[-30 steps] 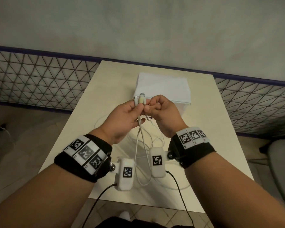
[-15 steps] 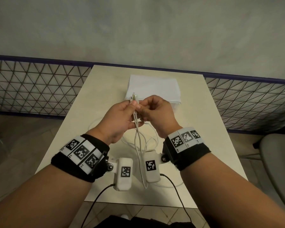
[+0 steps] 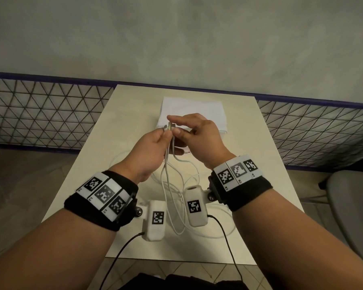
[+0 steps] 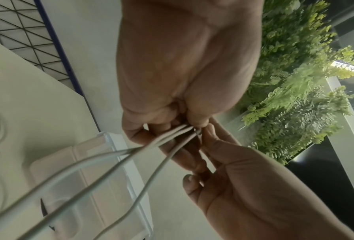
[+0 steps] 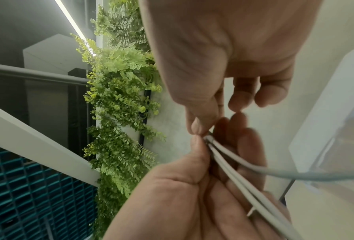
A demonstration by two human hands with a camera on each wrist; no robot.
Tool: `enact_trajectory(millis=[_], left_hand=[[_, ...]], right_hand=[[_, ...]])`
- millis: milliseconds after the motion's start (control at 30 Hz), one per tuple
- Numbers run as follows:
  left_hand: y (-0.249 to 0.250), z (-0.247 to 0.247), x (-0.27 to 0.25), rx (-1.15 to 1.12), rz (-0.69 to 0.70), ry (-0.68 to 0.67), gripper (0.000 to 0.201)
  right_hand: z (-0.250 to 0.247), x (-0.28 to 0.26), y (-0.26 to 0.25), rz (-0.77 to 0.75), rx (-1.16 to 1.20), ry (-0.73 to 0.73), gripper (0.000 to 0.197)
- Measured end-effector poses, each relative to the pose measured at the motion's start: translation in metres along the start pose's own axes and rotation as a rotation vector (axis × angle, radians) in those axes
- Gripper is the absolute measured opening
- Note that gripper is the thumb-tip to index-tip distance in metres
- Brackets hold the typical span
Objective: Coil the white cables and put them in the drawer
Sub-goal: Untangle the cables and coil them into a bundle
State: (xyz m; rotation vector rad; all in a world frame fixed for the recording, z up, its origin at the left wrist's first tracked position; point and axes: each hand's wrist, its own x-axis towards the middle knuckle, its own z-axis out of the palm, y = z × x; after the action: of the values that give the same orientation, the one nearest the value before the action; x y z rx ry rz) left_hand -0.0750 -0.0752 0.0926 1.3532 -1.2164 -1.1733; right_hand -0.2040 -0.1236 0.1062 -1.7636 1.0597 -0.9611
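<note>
The step in hand looks like gathering the plug ends before coiling. The left hand (image 3: 153, 151) pinches the thin white rubber-sheathed cables (image 3: 168, 164) between thumb and forefinger just below their connector tips (image 3: 169, 129), the remaining fingers curled under. The right hand (image 3: 199, 139) meets it at the tips: its thumb pad touches the connectors, the forefinger arches above them, and its other fingers hang loosely curled, so whether it truly grips a plug I cannot tell. Below the hands the strands fall in slack loops toward six o'clock and lie uncoiled on the pale beige rectangular table (image 3: 249, 164). At twelve o'clock, just behind the hands, stands the white translucent plastic drawer box (image 3: 197, 105). Next, I judge, the left hand must hold the ends while the right draws the slack into even loops; the strands risk tangling.
</note>
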Motion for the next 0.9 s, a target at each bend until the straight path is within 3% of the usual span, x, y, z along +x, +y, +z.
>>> enact_trajectory(millis=[100, 433, 567, 633, 667, 733, 800, 833, 900], left_hand=[[-0.001, 0.000, 0.001, -0.003, 0.005, 0.024, 0.031], [0.005, 0.004, 0.002, -0.106, -0.006, -0.103, 0.027], [0.026, 0.003, 0.000, -0.082, 0.113, -0.031, 0.030], [0.039, 0.002, -0.001, -0.093, 0.176, -0.007, 0.030], [0.044, 0.002, -0.001, -0.119, 0.195, -0.020, 0.030], [0.053, 0.001, 0.000, -0.178, 0.214, -0.066, 0.031], [0.061, -0.002, 0.002, -0.168, 0.220, -0.062, 0.030], [0.066, -0.005, 0.003, -0.130, 0.234, -0.030, 0.030], [0.073, -0.017, 0.009, 0.008, 0.276, 0.075, 0.029]], right_hand=[[-0.004, 0.002, 0.001, 0.012, 0.033, -0.001, 0.029], [-0.013, -0.004, -0.001, 0.065, 0.205, -0.054, 0.026], [-0.009, -0.012, 0.006, 0.053, 0.481, -0.375, 0.075], [-0.003, -0.014, 0.006, 0.074, 0.442, -0.459, 0.085], [0.001, -0.016, 0.003, 0.090, 0.369, -0.444, 0.078], [0.008, -0.017, 0.001, 0.120, 0.134, -0.351, 0.046], [0.012, -0.019, 0.009, 0.134, -0.040, -0.348, 0.017], [0.011, -0.022, 0.016, 0.143, -0.105, -0.383, 0.009], [0.005, -0.028, 0.036, 0.218, -0.262, -0.433, 0.015]])
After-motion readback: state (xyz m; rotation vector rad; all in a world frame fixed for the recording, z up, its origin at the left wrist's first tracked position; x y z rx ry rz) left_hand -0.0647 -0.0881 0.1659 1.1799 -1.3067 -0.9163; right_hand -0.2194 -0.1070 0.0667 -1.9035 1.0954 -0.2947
